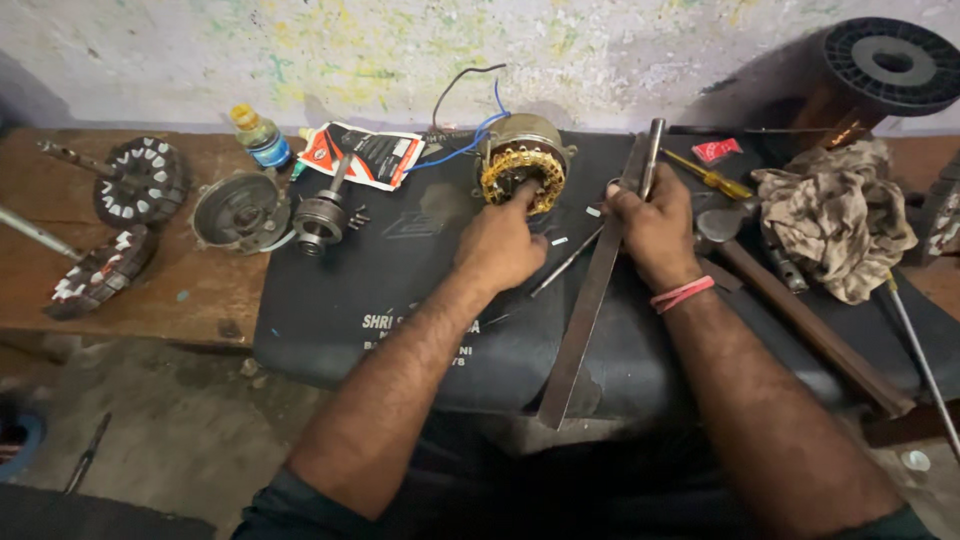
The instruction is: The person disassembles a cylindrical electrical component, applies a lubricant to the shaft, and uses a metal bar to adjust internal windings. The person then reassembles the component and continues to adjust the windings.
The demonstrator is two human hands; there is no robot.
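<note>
Head view: stator at left hand fingertips

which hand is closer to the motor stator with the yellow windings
Left. The left hand touches the stator with its fingertips at the winding. The right hand is off to the stator's right, gripping a long flat metal bar.

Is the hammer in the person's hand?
No, the hammer lies on the mat beside the right hand, which grips a flat metal bar.

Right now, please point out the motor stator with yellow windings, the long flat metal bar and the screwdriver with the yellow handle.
motor stator (540, 150): head view, on its metal casing.
flat metal bar (585, 310): head view, mid-length of the blade.
screwdriver (722, 182): head view, on the yellow handle.
</note>
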